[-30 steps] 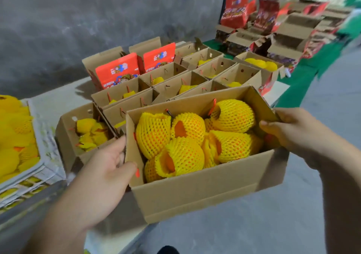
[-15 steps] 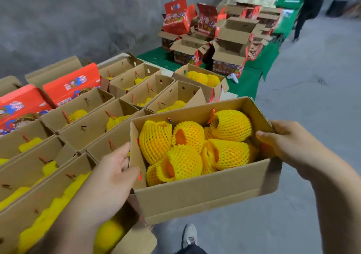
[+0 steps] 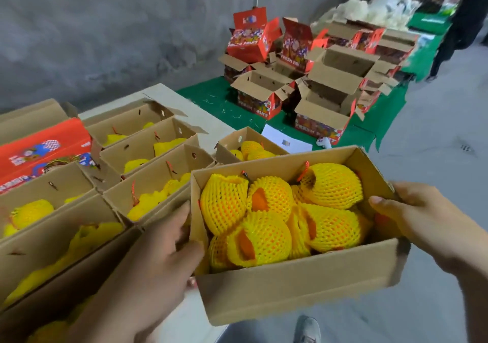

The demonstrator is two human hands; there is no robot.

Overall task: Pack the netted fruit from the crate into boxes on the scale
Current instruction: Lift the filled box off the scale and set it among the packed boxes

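Both hands carry the load here: the left hand (image 3: 158, 258) is curled round the left end of an open cardboard box (image 3: 295, 287), thumb hooked over the rim and the fingers out of sight against the outer wall, while the right hand (image 3: 420, 221) clasps the right end, thumb lying along the top edge and the fingers wrapped round the far corner. That box is held in the air just off the near edge of the counter (image 3: 184, 105), beside the rows of filled boxes (image 3: 155, 181) that stand on it, with the floor and a shoe (image 3: 307, 328) showing below. It is packed to the rim with netted fruit (image 3: 264, 218), round orange pieces in yellow foam sleeves, and no scale or crate shows in this view. A full box of this kind is probably fairly heavy for its thin walls, so the cardboard may bow or the bottom sag if it is gripped only by the rims; a hold low on both ends, with fingers under the base, looks the safer choice. The foam netting is soft and springy and should cushion the fruit, yet the top pieces sit level with the rim and could roll out if the box tilts. Keeping it level seems the chief concern.
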